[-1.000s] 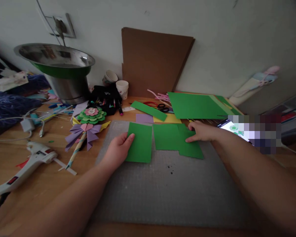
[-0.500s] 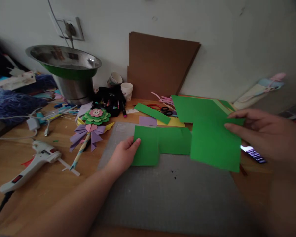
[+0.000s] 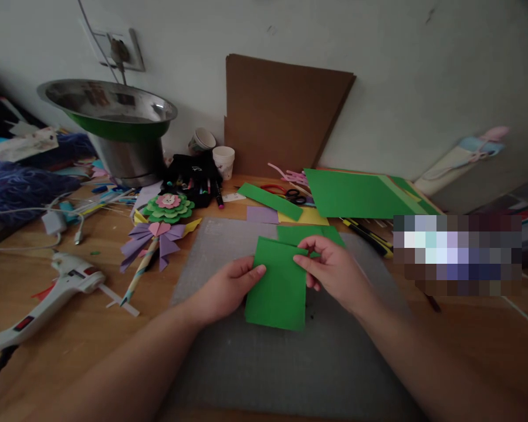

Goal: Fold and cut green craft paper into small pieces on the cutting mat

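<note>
Between my two hands is green paper [image 3: 276,287], held upright above the grey cutting mat [image 3: 290,369]. It looks like one rectangle; the edges do not clearly show how many layers it has. My left hand [image 3: 234,286] pinches its left edge, thumb in front. At the upper right corner, my right hand [image 3: 334,271] is closed on it between thumb and fingers. Behind it another green paper piece [image 3: 325,233] lies on the mat, partly covered by the held paper and my right hand.
A glue gun [image 3: 55,299] and a paper flower wand [image 3: 158,228] lie to the left. Further back are a metal bowl [image 3: 127,126], scissors [image 3: 295,196], a green strip [image 3: 270,200], large green sheets [image 3: 352,196] and a yellow-black cutter [image 3: 369,237]. Brown cardboard [image 3: 286,117] leans on the wall.
My right hand has moved left and down, bringing its green paper together with the piece in my left hand. The cutter at the right has come into sight.
</note>
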Action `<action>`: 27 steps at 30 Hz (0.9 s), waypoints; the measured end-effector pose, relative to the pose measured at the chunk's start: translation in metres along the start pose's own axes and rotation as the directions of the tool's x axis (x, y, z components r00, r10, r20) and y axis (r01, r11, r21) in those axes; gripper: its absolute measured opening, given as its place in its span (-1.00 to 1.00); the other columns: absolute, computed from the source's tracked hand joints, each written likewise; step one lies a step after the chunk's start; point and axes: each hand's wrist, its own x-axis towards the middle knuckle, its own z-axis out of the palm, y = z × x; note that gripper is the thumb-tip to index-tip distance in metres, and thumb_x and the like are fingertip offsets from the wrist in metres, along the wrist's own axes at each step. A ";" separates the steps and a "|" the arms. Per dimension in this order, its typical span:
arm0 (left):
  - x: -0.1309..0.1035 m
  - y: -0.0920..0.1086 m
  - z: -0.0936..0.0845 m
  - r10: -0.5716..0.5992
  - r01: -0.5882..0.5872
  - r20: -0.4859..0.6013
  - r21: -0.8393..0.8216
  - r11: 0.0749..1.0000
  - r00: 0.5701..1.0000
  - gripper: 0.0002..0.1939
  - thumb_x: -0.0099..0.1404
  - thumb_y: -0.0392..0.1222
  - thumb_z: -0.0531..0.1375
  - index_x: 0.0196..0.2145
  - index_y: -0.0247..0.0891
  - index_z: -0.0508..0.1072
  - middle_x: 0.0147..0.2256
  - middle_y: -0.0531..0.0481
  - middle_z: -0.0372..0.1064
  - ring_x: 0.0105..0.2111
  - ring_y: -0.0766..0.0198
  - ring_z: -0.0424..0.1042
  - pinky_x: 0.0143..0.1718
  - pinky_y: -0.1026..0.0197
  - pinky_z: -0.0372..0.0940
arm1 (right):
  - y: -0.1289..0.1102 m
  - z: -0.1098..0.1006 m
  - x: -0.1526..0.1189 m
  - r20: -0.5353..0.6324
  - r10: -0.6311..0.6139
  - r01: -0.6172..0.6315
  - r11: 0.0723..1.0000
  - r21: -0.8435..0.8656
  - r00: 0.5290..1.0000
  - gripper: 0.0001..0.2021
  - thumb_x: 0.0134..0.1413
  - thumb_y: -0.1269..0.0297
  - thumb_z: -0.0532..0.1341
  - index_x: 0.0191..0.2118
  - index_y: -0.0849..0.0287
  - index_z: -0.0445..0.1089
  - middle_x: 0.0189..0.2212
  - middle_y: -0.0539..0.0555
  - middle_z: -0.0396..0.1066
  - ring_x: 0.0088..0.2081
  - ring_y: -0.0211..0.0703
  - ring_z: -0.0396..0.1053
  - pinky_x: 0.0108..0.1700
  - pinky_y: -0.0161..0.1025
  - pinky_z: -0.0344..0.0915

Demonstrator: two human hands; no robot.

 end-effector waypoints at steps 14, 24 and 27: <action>0.001 0.001 -0.005 -0.015 0.019 -0.042 0.095 0.995 0.999 -0.69 0.22 0.03 0.20 -0.20 -0.22 0.50 -0.32 -0.02 0.53 -0.34 0.24 0.48 -0.28 0.24 0.31 | -0.003 0.005 -0.006 0.006 0.060 -0.058 0.929 0.365 0.998 -0.67 -0.07 0.11 0.32 -0.25 0.09 0.21 -0.55 -0.17 0.26 -0.67 -0.40 0.24 -0.73 -0.45 0.02; -0.002 0.008 0.002 -0.009 0.029 -0.153 0.128 0.991 0.988 -0.68 0.19 0.08 0.19 -0.45 -0.25 0.43 -0.51 0.04 0.43 -0.55 0.33 0.36 -0.51 0.32 0.21 | -0.006 0.008 -0.015 0.085 0.114 -0.134 0.953 0.273 0.990 -0.66 0.02 0.05 0.24 -0.54 0.15 0.18 -0.77 -0.08 0.30 -0.72 -0.38 0.20 -0.67 -0.42 0.08; -0.003 0.007 0.002 -0.028 0.052 -0.170 0.135 0.989 0.985 -0.66 0.17 0.12 0.20 -0.44 -0.25 0.43 -0.50 0.02 0.44 -0.55 0.32 0.35 -0.50 0.29 0.21 | -0.005 0.009 -0.015 0.079 0.113 -0.131 0.951 0.280 0.990 -0.67 0.02 0.06 0.25 -0.54 0.15 0.20 -0.77 -0.08 0.31 -0.71 -0.38 0.22 -0.66 -0.42 0.10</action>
